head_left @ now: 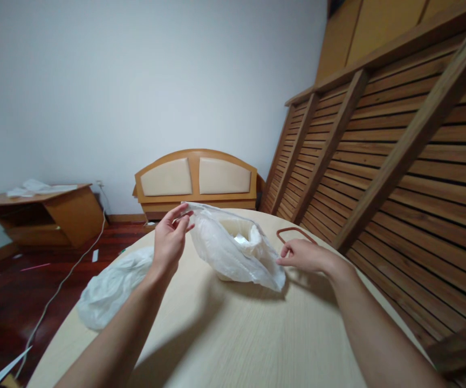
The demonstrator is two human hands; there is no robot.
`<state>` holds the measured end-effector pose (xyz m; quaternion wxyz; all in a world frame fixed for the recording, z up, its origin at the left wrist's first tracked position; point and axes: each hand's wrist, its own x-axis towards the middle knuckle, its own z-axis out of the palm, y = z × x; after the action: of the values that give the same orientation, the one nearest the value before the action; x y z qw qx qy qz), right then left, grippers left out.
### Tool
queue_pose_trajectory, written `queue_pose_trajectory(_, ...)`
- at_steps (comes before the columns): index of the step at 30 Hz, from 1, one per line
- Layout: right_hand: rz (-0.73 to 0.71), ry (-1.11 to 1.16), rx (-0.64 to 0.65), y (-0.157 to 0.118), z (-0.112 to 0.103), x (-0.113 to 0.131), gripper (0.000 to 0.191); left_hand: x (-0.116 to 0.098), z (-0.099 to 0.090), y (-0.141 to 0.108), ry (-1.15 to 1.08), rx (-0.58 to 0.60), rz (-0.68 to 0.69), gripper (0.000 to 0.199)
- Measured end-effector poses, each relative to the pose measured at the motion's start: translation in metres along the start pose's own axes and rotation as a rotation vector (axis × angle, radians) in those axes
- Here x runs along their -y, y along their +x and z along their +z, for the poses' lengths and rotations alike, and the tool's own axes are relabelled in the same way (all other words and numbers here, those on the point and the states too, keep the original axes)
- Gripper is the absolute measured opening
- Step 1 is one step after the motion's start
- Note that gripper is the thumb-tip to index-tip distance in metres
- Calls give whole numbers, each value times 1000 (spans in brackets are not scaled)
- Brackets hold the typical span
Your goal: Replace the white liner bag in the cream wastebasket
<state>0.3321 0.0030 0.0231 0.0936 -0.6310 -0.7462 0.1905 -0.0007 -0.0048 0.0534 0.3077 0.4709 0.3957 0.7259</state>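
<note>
A thin white plastic bag (227,253) is spread over and around a pale container on the round table (265,328). Something shiny and white shows inside the bag's opening. My left hand (172,231) pinches the bag's upper left edge, fingers closed on it. On the right side, my right hand (297,254) has its fingertips closed on the bag's edge. Just behind my right hand lies a brown loop-shaped handle (293,229), partly hidden by the hand.
A crumpled whitish plastic bag (114,288) lies at the table's left edge. Beyond the table stands a wooden headboard (196,175). Slatted wooden panels (378,161) lean at the right. A low desk (71,207) and a cable (61,283) are at the left.
</note>
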Motion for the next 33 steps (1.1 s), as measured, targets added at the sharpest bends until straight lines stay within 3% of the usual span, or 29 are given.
queue_pose_trajectory(4, 36, -9, 173, 5, 9, -1, 18, 2, -2, 2, -8, -17, -13, 45)
queue_pose_trajectory(10, 39, -2, 200, 8, 14, -1, 8, 2, -3, 4, -32, -57, -21, 41)
queue_pose_trajectory(17, -31, 108, -13, 1, -6, -10, 11, 0, -9, 13, -90, -165, 16, 37)
queue_pose_trajectory(22, -51, 551, -217, 1, -21, -10, 8, 2, -16, 22, -138, -250, 9, 35)
queue_pose_trajectory(25, -46, 696, -316, 0, -28, -5, 8, 3, -18, 24, -163, -281, -6, 34)
queue_pose_trajectory(33, -60, 766, -503, -3, -40, -1, 9, 4, -19, 28, -272, -317, 6, 31)
